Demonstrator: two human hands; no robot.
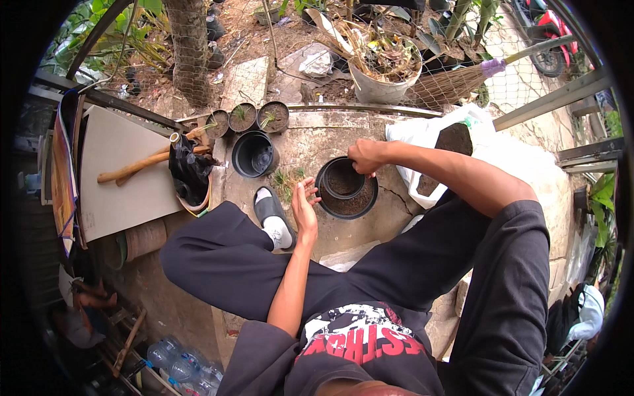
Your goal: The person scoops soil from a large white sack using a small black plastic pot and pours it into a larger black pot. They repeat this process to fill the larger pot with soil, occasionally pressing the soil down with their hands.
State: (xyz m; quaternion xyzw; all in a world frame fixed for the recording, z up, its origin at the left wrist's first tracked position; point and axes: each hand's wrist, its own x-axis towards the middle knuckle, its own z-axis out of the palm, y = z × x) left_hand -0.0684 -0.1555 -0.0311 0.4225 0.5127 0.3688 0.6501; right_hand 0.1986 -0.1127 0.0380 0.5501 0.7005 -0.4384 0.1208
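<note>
My right hand (pixel 367 154) grips the far right rim of a small black plastic pot (pixel 343 179), which has dark soil inside. The small pot sits in or just over a larger black pot (pixel 348 215) that holds brown soil; I cannot tell whether it rests on that soil. At the larger pot's left rim is my left hand (pixel 304 202), fingers apart and nothing in it. A tuft of grass plants (pixel 287 184) lies on the concrete beside that hand. To my right, a white sack (pixel 402 132) gapes open with dark soil (pixel 453 138) in it.
Three small pots with seedlings (pixel 241 117) line the far edge, near another black pot (pixel 253 154). Wooden-handled tools (pixel 133 167) lean by a bucket (pixel 198 205) with a black plastic bag (pixel 188 168). Beyond the wire mesh (pixel 297 49) stand a leaf-filled white bucket (pixel 379 91) and a broom (pixel 453 84).
</note>
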